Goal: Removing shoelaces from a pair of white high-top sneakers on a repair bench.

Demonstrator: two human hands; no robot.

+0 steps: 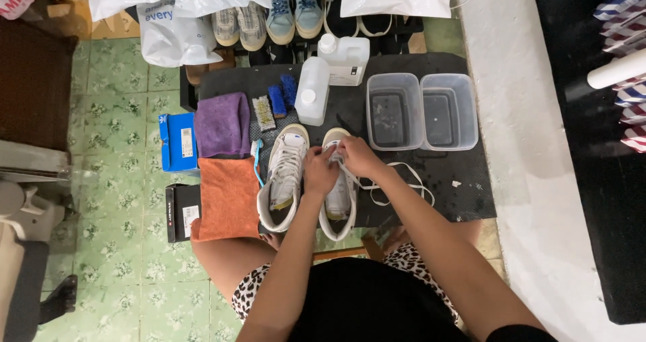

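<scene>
Two white high-top sneakers stand side by side on a dark mat (pixel 464 187). My left hand (pixel 320 170) and my right hand (pixel 359 155) both rest on the toe end of the right sneaker (pixel 338 204), fingers pinched on its white shoelace (pixel 397 184). The loose lace trails off to the right across the mat. Its laces still threaded, the left sneaker (pixel 284 177) is untouched just left of my hands.
Two clear plastic tubs (pixel 396 110) (pixel 449 110) sit at the mat's back right. White bottles (pixel 313 89) (pixel 344 59), brushes (pixel 264 112), a purple cloth (pixel 222 123), an orange cloth (pixel 229 197), a blue box (pixel 177 140) and a black box (pixel 180 211) lie around. More shoes (pixel 266 22) line the back.
</scene>
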